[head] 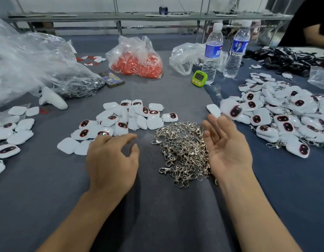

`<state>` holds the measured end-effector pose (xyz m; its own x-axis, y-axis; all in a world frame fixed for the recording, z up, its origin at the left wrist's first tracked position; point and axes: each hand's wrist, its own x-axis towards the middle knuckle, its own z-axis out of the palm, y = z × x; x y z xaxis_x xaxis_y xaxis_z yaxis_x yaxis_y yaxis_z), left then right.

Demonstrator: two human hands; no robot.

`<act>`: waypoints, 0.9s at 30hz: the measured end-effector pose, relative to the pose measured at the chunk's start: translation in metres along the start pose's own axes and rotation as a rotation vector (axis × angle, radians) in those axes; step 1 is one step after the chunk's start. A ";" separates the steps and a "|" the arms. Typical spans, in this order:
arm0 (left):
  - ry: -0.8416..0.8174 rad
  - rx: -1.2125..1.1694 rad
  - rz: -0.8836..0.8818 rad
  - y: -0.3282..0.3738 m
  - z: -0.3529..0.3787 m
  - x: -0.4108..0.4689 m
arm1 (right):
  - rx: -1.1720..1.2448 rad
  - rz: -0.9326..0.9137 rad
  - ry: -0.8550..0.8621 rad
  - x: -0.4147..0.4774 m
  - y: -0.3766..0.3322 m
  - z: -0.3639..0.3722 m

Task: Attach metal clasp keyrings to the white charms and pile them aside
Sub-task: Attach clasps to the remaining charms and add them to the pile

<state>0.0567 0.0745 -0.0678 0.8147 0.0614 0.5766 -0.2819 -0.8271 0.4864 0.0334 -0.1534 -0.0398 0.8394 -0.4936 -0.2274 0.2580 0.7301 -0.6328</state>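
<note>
**Both hands empty beside the clasp heap**

The left hand hovered palm down over the grey felt-like table cover, fingers loosely curved and holding nothing. The right hand lay palm up with fingers spread and empty, touching the right edge of the tangled heap of shiny metal clasp keyrings between the two hands.

Just beyond the left fingertips sat a loose pile of white charms, glossy rounded squares, many with a dark oval patch ringed in red. One blurred charm showed just past the right fingertips, apart from them. A larger pile of charms with clasps attached spread to the right, and more charms lay at the left edge.

Further back stood a crinkled clear bag of orange-red pieces, a big clear plastic bag, a phone, a green timer and two clear water bottles with blue labels, whose writing was too blurred to read.
</note>
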 end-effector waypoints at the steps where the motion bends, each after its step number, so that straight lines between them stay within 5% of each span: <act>1: 0.011 0.063 0.034 -0.005 0.001 0.002 | -0.093 -0.027 0.039 0.001 0.002 0.000; 8: -0.372 0.218 0.037 -0.030 0.006 0.007 | -1.542 -0.426 -0.134 -0.009 0.034 -0.002; 11: -0.495 0.116 0.071 -0.026 0.005 0.006 | -1.824 -0.445 -0.282 -0.014 0.044 -0.001; 20: -0.410 -0.011 -0.003 -0.016 -0.004 0.004 | -1.491 -0.587 -0.219 -0.012 0.046 -0.005; 27: -0.412 -0.244 -0.074 -0.011 -0.004 0.004 | -1.102 -0.454 -0.271 -0.022 0.049 0.006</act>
<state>0.0605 0.0860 -0.0680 0.9561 -0.1516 0.2506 -0.2858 -0.6704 0.6848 0.0304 -0.1036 -0.0612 0.8853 -0.3886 0.2554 0.1205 -0.3387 -0.9331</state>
